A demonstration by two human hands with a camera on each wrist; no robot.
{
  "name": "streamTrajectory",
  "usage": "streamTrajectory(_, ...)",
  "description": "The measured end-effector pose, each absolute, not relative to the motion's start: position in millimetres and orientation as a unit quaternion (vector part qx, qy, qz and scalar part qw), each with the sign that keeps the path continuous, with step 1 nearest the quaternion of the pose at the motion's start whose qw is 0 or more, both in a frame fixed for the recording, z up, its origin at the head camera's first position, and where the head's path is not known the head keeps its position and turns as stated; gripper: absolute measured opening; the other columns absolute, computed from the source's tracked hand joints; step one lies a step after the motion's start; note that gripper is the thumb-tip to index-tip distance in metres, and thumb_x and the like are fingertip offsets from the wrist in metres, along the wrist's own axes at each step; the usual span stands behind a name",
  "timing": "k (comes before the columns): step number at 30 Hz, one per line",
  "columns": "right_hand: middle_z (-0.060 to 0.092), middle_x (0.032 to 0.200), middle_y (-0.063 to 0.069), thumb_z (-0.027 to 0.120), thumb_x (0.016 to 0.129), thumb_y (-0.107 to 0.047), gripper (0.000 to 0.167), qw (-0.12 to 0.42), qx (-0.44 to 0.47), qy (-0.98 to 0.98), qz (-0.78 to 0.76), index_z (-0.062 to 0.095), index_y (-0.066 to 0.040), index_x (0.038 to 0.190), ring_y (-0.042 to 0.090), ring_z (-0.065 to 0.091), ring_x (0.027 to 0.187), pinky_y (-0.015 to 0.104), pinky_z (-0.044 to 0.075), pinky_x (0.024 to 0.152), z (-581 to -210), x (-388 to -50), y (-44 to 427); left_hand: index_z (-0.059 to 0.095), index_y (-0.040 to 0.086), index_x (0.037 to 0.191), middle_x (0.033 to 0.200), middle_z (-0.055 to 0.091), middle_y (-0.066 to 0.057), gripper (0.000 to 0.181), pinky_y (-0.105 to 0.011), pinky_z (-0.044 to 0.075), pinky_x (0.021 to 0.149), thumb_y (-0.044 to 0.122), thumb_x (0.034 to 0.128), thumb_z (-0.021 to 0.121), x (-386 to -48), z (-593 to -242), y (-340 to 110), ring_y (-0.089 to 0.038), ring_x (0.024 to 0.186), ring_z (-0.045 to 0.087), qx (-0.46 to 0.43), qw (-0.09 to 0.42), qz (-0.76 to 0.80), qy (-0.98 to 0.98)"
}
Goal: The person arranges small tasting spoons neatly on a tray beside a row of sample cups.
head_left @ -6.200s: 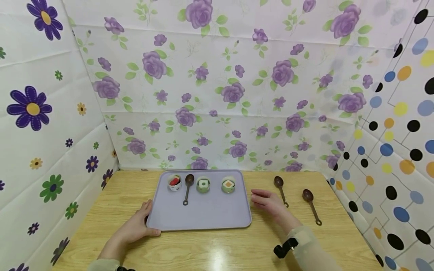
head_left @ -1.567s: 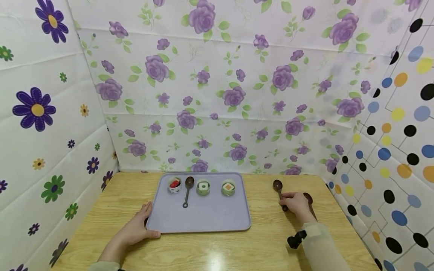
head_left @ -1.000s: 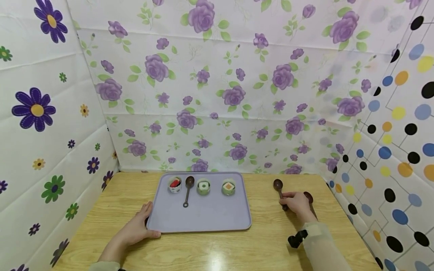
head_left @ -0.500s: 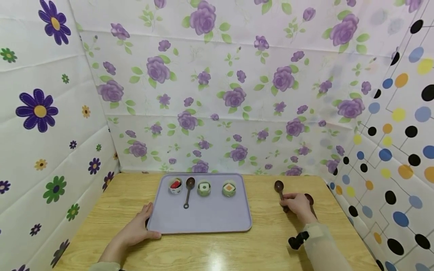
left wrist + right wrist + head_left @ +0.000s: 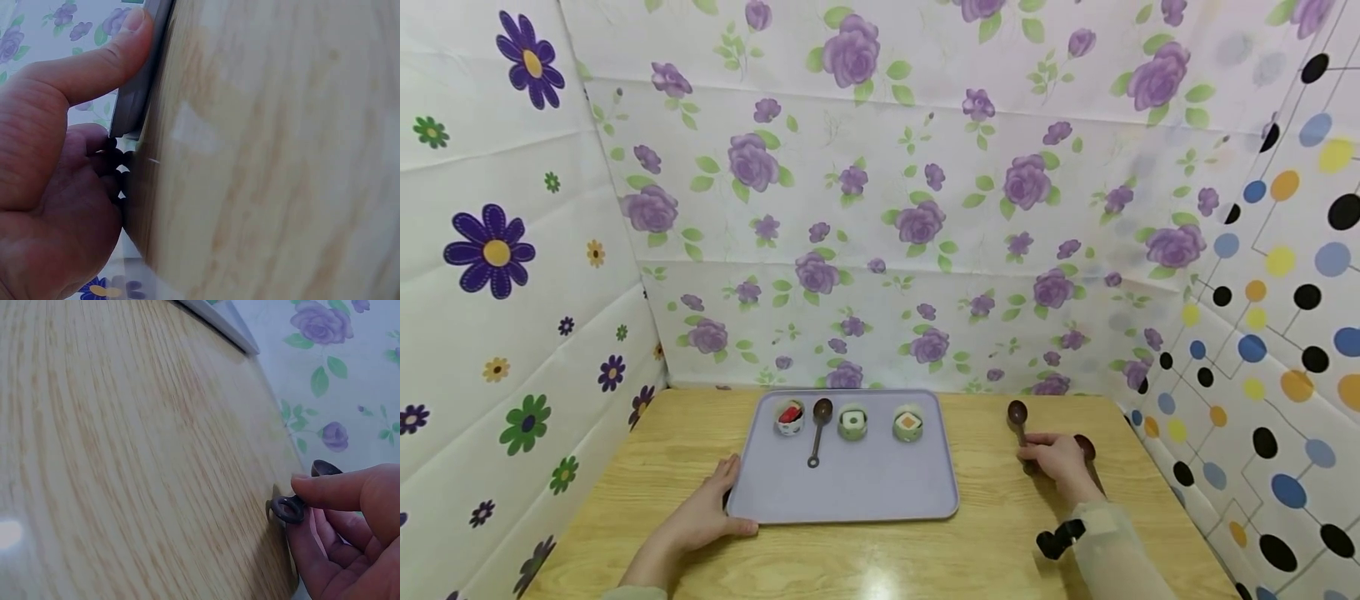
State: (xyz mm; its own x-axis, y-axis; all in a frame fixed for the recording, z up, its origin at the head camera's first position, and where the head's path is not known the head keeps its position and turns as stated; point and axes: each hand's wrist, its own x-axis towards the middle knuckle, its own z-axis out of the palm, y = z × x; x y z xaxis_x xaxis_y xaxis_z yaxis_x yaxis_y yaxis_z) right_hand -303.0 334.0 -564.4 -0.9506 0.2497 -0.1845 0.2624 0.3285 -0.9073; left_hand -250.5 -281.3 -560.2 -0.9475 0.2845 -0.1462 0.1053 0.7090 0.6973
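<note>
A lavender tray (image 5: 850, 492) lies on the wooden table. My left hand (image 5: 703, 508) holds its near left corner, thumb on the front edge and fingers along the left side. In the left wrist view the thumb presses the tray's rim (image 5: 134, 94); the fingertips are partly hidden. On the table's right, my right hand (image 5: 1060, 465) pinches a brown spoon (image 5: 1017, 412) by its handle between thumb and fingers. The handle's ring end (image 5: 288, 509) sticks out of the pinch in the right wrist view. Behind this hand lies a second brown spoon (image 5: 1084, 447), partly covered.
On the tray stand a patterned cup (image 5: 790, 427) with red contents, a green cup (image 5: 852, 429) with a white piece, and another green cup (image 5: 907, 428) with an orange-centred piece. A third brown spoon (image 5: 817, 437) lies between the left two. Floral cloth walls (image 5: 917, 275) surround the table.
My right hand has moved from beside the tray's right edge to the spoon and gripped its handle. That spoon's bowl has risen slightly against the scene. The left hand stays at the tray.
</note>
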Motion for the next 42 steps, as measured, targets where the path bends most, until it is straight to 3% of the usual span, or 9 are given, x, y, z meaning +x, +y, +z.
streamTrajectory(11,0.071,0.129,0.025,0.076,0.100,-0.008,0.053,0.021,0.155,0.772,-0.615,0.058,0.010,0.147,0.021,0.076,0.091,0.036,0.064,0.078,-565,-303,324,0.013,-0.015,0.163,0.171,0.005,-0.037,0.136,-0.075,0.004,0.122,0.042,0.0743,0.098,-251,-562,-282,-0.057,0.157,0.000,0.113,0.118,0.368,0.915)
streamTrajectory(26,0.077,0.120,0.016,0.077,0.100,-0.008,0.054,0.012,0.161,0.750,-0.642,0.059,0.009,0.147,0.013,0.076,0.088,0.027,0.062,0.075,-562,-300,317,0.015,-0.015,0.163,0.171,0.008,-0.038,0.136,-0.075,0.009,0.122,0.044,0.0734,0.098,-250,-563,-282,-0.059,0.157,0.003,0.118,0.106,0.360,0.919)
streamTrajectory(42,0.075,0.124,0.015,0.077,0.099,-0.009,0.054,0.017,0.163,0.736,-0.657,0.059,0.009,0.148,0.010,0.075,0.088,0.027,0.062,0.077,-567,-301,306,0.015,-0.016,0.163,0.171,0.008,-0.037,0.135,-0.075,0.007,0.122,0.043,0.0739,0.098,-250,-564,-284,-0.057,0.157,0.002,0.120,0.109,0.366,0.917)
